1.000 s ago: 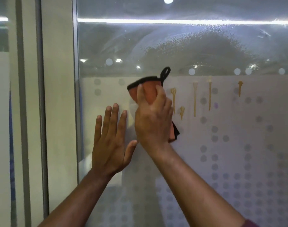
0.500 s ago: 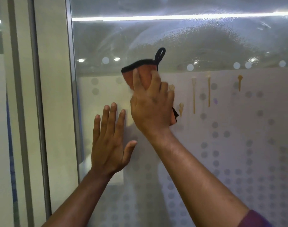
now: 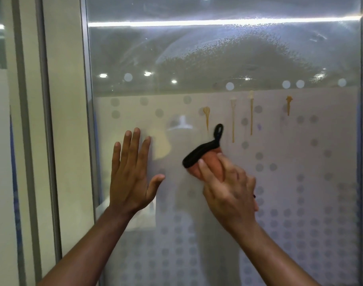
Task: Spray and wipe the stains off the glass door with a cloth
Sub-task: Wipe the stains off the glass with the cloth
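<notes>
Orange cloth (image 3: 207,164) w/ black trim pressed on frosted glass door (image 3: 300,162), just below yellow drip stains (image 3: 233,120). Right hand (image 3: 228,193) grip clenched on cloth. Left hand (image 3: 131,176) released, flat on glass, fingers spread.

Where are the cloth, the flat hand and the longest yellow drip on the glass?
cloth (image 3: 212,167), head view, orange middle
left hand (image 3: 130,178), head view, back of the hand
longest yellow drip (image 3: 251,115), head view, midway down its streak
</notes>
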Demonstrator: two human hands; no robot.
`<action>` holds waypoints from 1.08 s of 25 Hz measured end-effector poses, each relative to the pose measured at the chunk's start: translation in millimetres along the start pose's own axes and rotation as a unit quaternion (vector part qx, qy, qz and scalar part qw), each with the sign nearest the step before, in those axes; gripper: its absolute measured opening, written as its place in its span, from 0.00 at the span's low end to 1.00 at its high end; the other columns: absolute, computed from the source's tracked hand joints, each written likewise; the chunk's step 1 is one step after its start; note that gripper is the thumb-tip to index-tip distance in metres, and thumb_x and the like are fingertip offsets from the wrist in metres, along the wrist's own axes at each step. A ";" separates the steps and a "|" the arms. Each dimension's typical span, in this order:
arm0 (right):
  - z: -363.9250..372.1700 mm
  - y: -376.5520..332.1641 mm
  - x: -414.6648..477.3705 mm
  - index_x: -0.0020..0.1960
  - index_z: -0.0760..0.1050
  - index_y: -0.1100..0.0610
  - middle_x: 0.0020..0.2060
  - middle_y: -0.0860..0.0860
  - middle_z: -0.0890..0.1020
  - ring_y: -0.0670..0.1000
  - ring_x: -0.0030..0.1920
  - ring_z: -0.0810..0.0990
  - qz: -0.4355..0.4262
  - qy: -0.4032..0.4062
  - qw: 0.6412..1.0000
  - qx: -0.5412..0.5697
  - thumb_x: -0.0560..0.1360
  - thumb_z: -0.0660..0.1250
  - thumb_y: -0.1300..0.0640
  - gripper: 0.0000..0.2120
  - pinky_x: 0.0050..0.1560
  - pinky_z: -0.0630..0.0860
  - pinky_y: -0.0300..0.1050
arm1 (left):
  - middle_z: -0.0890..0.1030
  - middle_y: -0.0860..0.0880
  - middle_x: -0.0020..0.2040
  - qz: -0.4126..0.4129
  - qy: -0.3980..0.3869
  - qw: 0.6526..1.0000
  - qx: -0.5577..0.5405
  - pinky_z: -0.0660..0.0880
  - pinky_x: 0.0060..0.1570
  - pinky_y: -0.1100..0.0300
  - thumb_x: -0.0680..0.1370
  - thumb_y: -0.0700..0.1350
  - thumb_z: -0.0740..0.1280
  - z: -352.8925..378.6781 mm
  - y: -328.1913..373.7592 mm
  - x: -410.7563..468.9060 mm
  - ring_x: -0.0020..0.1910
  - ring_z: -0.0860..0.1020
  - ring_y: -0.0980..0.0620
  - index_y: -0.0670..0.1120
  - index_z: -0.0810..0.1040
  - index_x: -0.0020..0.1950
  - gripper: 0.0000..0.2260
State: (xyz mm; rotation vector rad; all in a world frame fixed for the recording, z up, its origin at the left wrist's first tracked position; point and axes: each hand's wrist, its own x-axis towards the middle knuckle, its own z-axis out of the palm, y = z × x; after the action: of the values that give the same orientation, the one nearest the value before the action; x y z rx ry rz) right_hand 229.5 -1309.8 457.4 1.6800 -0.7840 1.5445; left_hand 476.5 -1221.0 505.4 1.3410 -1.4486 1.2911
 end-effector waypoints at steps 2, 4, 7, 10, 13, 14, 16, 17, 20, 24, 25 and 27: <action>-8.9 30.7 -2.5 0.76 0.76 0.44 0.73 0.59 0.75 0.64 0.59 0.78 0.059 -0.002 0.998 -0.013 0.75 0.72 0.56 0.30 0.51 0.68 0.57 | 0.54 0.37 0.89 -0.003 0.000 1.000 0.011 0.52 0.85 0.32 0.84 0.71 0.44 0.6 -0.6 -0.2 0.89 0.51 0.36 0.40 0.57 0.87 0.43; -19.4 66.3 -3.9 0.76 0.75 0.44 0.74 0.59 0.73 0.65 0.61 0.74 0.133 0.007 0.991 -0.016 0.74 0.71 0.54 0.31 0.53 0.68 0.58 | 0.54 0.37 0.89 -0.009 0.008 1.000 0.019 0.53 0.85 0.31 0.84 0.71 0.45 0.8 2.1 -0.4 0.89 0.51 0.35 0.40 0.57 0.87 0.43; -30.8 123.5 4.6 0.77 0.73 0.45 0.73 0.61 0.72 0.66 0.63 0.73 0.245 0.037 0.969 -0.004 0.76 0.70 0.56 0.29 0.57 0.69 0.62 | 0.53 0.36 0.89 -0.012 0.022 1.000 0.010 0.51 0.85 0.33 0.84 0.71 0.46 3.8 12.2 7.4 0.88 0.51 0.34 0.40 0.58 0.87 0.42; -34.9 176.8 38.6 0.78 0.73 0.47 0.71 0.64 0.72 0.68 0.65 0.73 0.308 0.086 0.946 0.046 0.78 0.66 0.56 0.28 0.64 0.71 0.64 | 0.52 0.37 0.89 0.000 0.022 1.000 0.010 0.52 0.85 0.33 0.85 0.70 0.47 8.6 22.6 20.3 0.89 0.50 0.35 0.40 0.56 0.88 0.42; -35.9 203.9 87.2 0.80 0.70 0.49 0.70 0.66 0.71 0.70 0.66 0.72 0.293 0.102 0.949 0.062 0.80 0.63 0.55 0.27 0.68 0.70 0.63 | 0.52 0.37 0.89 -0.006 0.020 1.000 0.017 0.53 0.85 0.32 0.85 0.69 0.48 12.1 26.3 24.5 0.89 0.51 0.35 0.40 0.55 0.88 0.42; -36.1 205.7 104.6 0.80 0.68 0.49 0.71 0.66 0.71 0.70 0.66 0.72 0.282 0.099 0.953 0.054 0.81 0.62 0.54 0.27 0.69 0.69 0.63 | 0.52 0.37 0.89 -0.005 0.021 1.000 0.020 0.53 0.85 0.32 0.85 0.69 0.48 12.6 26.8 24.0 0.89 0.51 0.35 0.40 0.55 0.88 0.41; -35.3 204.1 138.5 0.81 0.67 0.49 0.73 0.65 0.69 0.69 0.68 0.71 0.259 0.092 0.961 0.031 0.82 0.62 0.53 0.27 0.70 0.67 0.63 | 0.52 0.37 0.89 -0.002 0.020 1.000 0.024 0.52 0.85 0.33 0.85 0.69 0.48 12.6 26.5 23.5 0.89 0.51 0.35 0.40 0.55 0.88 0.41; -34.7 202.5 155.7 0.80 0.67 0.50 0.73 0.65 0.69 0.68 0.69 0.70 0.247 0.092 0.964 0.023 0.83 0.61 0.52 0.26 0.70 0.67 0.63 | 0.51 0.37 0.89 -0.002 0.017 1.000 0.025 0.52 0.86 0.34 0.85 0.69 0.48 12.1 26.1 24.2 0.89 0.51 0.35 0.40 0.55 0.88 0.41; -32.2 198.6 209.1 0.78 0.68 0.52 0.73 0.64 0.69 0.67 0.69 0.71 0.187 0.092 0.978 0.003 0.84 0.59 0.50 0.24 0.69 0.71 0.64 | 0.52 0.38 0.89 -0.004 0.019 0.999 0.026 0.51 0.86 0.35 0.85 0.69 0.48 13.0 26.1 24.7 0.89 0.51 0.36 0.40 0.56 0.87 0.41; -32.2 204.0 259.0 0.81 0.66 0.51 0.73 0.64 0.70 0.67 0.69 0.72 0.095 0.071 0.993 -0.003 0.83 0.56 0.48 0.26 0.69 0.73 0.62 | 0.54 0.37 0.89 0.006 0.035 0.999 0.034 0.51 0.86 0.35 0.85 0.68 0.47 13.9 25.2 25.2 0.88 0.53 0.35 0.39 0.59 0.87 0.40; -32.7 203.6 255.8 0.80 0.64 0.49 0.73 0.64 0.71 0.67 0.69 0.72 0.072 0.071 0.995 0.001 0.83 0.58 0.48 0.26 0.68 0.73 0.63 | 0.54 0.37 0.89 0.008 0.032 0.999 0.034 0.51 0.86 0.36 0.85 0.68 0.47 14.3 24.5 25.0 0.88 0.53 0.35 0.39 0.58 0.87 0.40; -36.2 198.4 231.6 0.77 0.58 0.42 0.71 0.65 0.73 0.69 0.66 0.74 0.022 0.070 0.996 0.044 0.83 0.64 0.53 0.26 0.63 0.76 0.67 | 0.53 0.38 0.89 0.011 0.029 0.999 0.028 0.50 0.86 0.36 0.85 0.68 0.47 15.4 23.5 24.5 0.88 0.52 0.35 0.40 0.57 0.87 0.41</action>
State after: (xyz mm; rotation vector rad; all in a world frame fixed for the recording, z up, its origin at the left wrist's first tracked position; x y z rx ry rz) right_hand 69.4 -1384.1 708.8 1.6048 -0.6928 1.7288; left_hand 451.0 -1242.7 522.0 1.3173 -1.3993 1.3831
